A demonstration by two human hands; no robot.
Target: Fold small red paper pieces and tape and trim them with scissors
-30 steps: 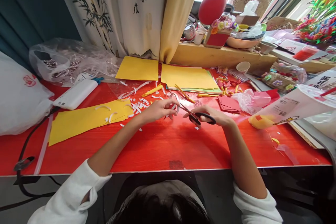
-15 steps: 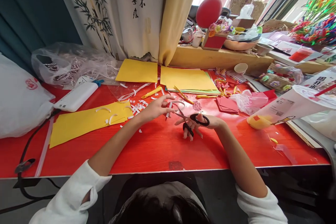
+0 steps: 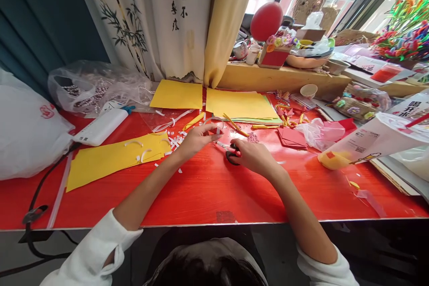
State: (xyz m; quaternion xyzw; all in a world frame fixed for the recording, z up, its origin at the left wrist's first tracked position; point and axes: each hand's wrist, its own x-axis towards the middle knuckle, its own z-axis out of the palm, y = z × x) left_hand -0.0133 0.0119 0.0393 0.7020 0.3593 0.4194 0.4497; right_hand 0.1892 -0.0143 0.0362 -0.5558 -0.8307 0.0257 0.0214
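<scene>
My left hand is above the red table, its fingertips pinched on a thin white strip that curls away behind the fingers. Just right of it, my right hand has its fingers round the black handles of the scissors, whose blades point left toward the strip. White paper scraps lie scattered beyond my left wrist. Rolled yellow paper and a thin yellow strip lie behind my hands.
Yellow sheets lie at the back, more at the left. A white power bank is beside a plastic bag. A tilted drink cup is at the right, near red paper squares.
My right hand has turned from palm up with fingers spread to palm down around the scissor handles. The scissors have shifted slightly left. The view has tilted slightly.
</scene>
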